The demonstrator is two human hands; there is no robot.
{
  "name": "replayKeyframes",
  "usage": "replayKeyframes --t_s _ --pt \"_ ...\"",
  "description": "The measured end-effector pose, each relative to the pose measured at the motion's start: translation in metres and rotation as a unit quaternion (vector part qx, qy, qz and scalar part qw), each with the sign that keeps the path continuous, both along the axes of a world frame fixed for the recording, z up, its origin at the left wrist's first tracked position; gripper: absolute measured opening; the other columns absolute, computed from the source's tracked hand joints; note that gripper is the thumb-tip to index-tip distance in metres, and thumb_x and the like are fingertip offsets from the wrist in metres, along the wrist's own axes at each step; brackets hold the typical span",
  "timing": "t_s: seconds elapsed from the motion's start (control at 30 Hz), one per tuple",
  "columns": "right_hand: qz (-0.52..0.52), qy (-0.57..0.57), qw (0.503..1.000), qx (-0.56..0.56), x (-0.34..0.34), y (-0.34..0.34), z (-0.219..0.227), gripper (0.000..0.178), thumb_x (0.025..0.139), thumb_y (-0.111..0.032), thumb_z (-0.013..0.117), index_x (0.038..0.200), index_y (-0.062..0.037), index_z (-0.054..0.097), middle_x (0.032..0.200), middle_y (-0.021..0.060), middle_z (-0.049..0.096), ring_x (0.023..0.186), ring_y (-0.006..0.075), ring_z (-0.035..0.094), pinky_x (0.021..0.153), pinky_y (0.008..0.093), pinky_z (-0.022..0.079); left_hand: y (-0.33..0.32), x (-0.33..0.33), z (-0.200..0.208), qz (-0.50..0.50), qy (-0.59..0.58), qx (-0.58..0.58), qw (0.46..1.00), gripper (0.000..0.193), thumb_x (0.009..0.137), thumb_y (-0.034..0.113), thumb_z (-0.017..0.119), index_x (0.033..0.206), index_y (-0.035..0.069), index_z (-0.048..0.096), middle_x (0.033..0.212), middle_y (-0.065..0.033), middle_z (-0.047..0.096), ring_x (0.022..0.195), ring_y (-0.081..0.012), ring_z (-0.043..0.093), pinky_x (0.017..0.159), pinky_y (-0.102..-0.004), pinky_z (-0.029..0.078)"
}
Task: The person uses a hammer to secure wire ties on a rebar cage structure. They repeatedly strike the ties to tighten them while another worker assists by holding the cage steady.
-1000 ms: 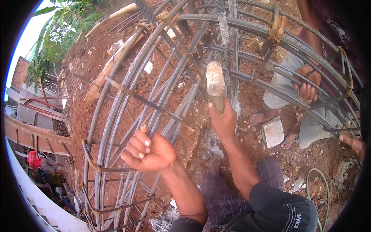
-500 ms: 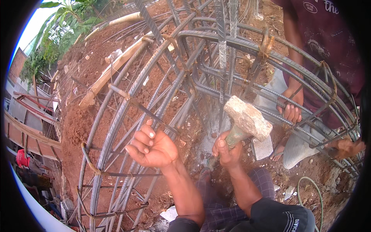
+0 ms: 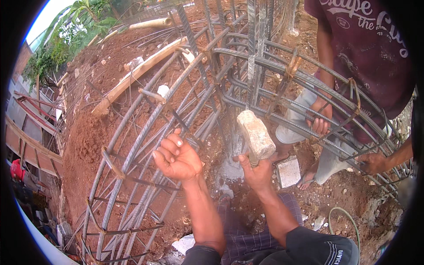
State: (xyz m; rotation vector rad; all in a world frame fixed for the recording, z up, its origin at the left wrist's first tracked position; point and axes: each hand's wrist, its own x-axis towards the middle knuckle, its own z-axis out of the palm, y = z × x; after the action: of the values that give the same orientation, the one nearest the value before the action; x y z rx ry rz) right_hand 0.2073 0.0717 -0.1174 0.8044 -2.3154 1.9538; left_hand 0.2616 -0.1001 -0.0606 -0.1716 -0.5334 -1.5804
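Note:
In my right hand is a club hammer with a thick, pale, crusted head, tilted up toward the rebar cage. Its handle mostly disappears inside my closed fingers. My left hand is raised palm-up beside the cage's left beam, its fingers loosely curled with nothing visible in them. Just beyond its fingertips runs a stirrup bar crossing the long ribbed bars; contact cannot be made out. Upright bars stand at the corner where the left and right beams meet.
A person in a maroon shirt stands at right, one hand on the right beam, the other hand lower on it. A pale block lies on the soil. A timber plank and a hose are also around.
The view has shifted. My right hand and the hammer have swung left, and the hammer head looks steeper. My left hand's fingers are curled a little more. The co-worker's second hand shows more fully.

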Motion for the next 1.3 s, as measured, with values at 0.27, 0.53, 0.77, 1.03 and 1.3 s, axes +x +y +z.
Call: replayKeyframes --t_s 0.27,0.53,0.77,1.03,1.3 --pt "0.123 -0.05 0.975 -0.179 -0.002 0.026 0.086 0.047 0.099 -0.029 0.052 0.13 0.0046 0.04 0.083 0.0036 0.052 0.062 0.0083 0.052 0.054 0.0239 0.043 0.001 -0.003 -0.004 -0.008 -0.002 0.024 1.0 0.05 0.102 0.034 0.043 0.058 0.018 0.029 0.056 -0.0036 0.036 0.068 -0.0216 0.048 0.099 -0.0504 0.04" --pt "-0.013 -0.07 0.997 -0.023 -0.032 0.035 0.249 0.04 0.102 -0.031 0.048 0.129 -0.0016 0.044 0.07 -0.001 0.051 0.056 0.0061 0.05 0.05 0.0222 0.043 0.029 0.016 0.021 -0.065 -0.12 0.284 0.949 0.033 0.099 0.032 0.042 0.071 0.014 0.043 0.088 -0.0091 0.065 0.114 -0.0315 0.056 0.108 -0.0495 0.035" --pt "-0.108 -0.113 0.986 0.06 -0.063 0.005 0.332 0.026 0.097 -0.017 0.049 0.119 -0.0025 0.049 0.078 0.0043 0.059 0.055 0.0089 0.055 0.047 0.025 0.047 0.033 0.029 0.037 -0.156 -0.19 0.338 0.908 0.022 0.093 0.033 0.053 0.084 0.015 0.045 0.129 -0.0157 0.058 0.131 -0.0317 0.044 0.114 -0.0445 0.033" --pt "-0.153 -0.104 0.971 0.153 -0.068 -0.018 0.341 0.028 0.097 -0.018 0.046 0.119 -0.0039 0.058 0.075 0.0015 0.057 0.053 0.0071 0.053 0.043 0.0236 0.046 0.034 0.036 0.048 -0.212 -0.251 0.371 0.868 0.027 0.095 0.036 0.048 0.104 0.012 0.043 0.145 -0.0122 0.046 0.141 -0.0355 0.034 0.119 -0.0457 0.026" --pt "-0.161 -0.1 0.977 0.098 -0.075 -0.022 0.334 0.032 0.098 -0.024 0.05 0.12 0.0001 0.05 0.073 0.006 0.057 0.051 0.0137 0.058 0.045 0.0297 0.049 0.032 0.039 0.057 -0.247 -0.328 0.371 0.833 0.055 0.099 0.04 0.03 0.14 0.004 0.031 0.152 -0.0133 0.037 0.142 -0.0334 0.036 0.119 -0.0468 0.023"
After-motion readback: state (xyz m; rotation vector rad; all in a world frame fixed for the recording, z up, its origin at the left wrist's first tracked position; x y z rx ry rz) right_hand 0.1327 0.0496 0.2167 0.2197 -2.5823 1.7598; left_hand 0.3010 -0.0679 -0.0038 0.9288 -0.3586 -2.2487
